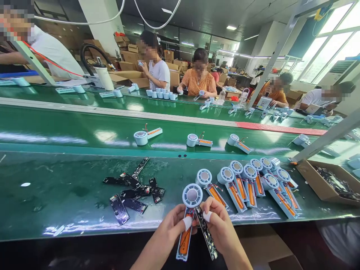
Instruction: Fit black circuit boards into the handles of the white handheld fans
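Note:
My left hand (176,225) grips a light blue fan housing (192,195), its round head pointing away and its open handle showing an orange battery. A black circuit board (206,234) with small parts on it is held in my right hand (219,219), close beside the handle. White coverings wrap both thumbs. Wires near the top of the handle are partly hidden by my fingers. Left of my hands lies a loose pile of black circuit boards (135,193) on the green bench. Several more fan housings (237,183) with orange batteries stand grouped to the right.
A cardboard box (320,187) of dark parts sits at the right. Beyond the bench, a green belt (70,127) carries spaced fan housings (140,138). A slanted metal post (326,138) rises at the right. Several people sit across the line.

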The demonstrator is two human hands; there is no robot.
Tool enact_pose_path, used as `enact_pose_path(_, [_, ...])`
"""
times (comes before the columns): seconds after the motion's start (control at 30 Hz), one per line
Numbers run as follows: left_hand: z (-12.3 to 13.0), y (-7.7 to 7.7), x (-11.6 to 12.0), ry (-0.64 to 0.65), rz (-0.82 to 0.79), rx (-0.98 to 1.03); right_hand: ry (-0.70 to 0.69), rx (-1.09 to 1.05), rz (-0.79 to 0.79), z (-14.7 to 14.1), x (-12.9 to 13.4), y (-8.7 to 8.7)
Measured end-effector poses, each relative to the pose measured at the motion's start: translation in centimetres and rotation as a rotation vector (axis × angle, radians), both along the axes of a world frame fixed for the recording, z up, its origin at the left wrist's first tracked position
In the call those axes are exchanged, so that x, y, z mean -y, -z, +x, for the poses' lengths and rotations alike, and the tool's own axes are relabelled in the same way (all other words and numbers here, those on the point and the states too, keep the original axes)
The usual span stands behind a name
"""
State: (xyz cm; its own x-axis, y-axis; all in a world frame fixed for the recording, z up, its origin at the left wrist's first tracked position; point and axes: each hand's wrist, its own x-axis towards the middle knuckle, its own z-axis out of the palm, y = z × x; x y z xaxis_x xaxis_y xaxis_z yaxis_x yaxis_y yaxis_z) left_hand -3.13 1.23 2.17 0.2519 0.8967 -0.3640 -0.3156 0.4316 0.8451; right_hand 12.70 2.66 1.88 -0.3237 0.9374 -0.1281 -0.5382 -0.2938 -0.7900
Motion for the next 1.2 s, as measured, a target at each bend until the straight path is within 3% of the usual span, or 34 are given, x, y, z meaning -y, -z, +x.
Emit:
enact_pose_path(0.3, [0.8,2.5,1.1,-0.073,0.223,-0.069,0.068,-0.054,-0.125,0.4,0.3,0.7])
enact_pose_path(0.43, [0.8,2.8,1.4,-0.13,0.243,-0.276,0.064,0.029,-0.132,0.7,1.0,0.0])
enact_pose_path(0.63, [-0.2,2.9,1.1,-0.112,0.263,-0.417,0.085,0.39,0.136,0.4,2.4,0.1])
enact_pose_path(0.83, [0.2,2.1,1.1,-0.2,0.272,-0.455,0.312,0.935,0.399,0.4,2.7,1.7])
enact_pose_path(1.0, [0.6,1.4,1.3,-0.299,0.292,-0.531,0.395,1.293,0.682,1.1,1.9,0.6])
enact_pose_path(1.2, [0.4,2.2,0.8,-0.319,0.31,-0.592,0.459,1.492,0.987,0.4,2.7,0.8])
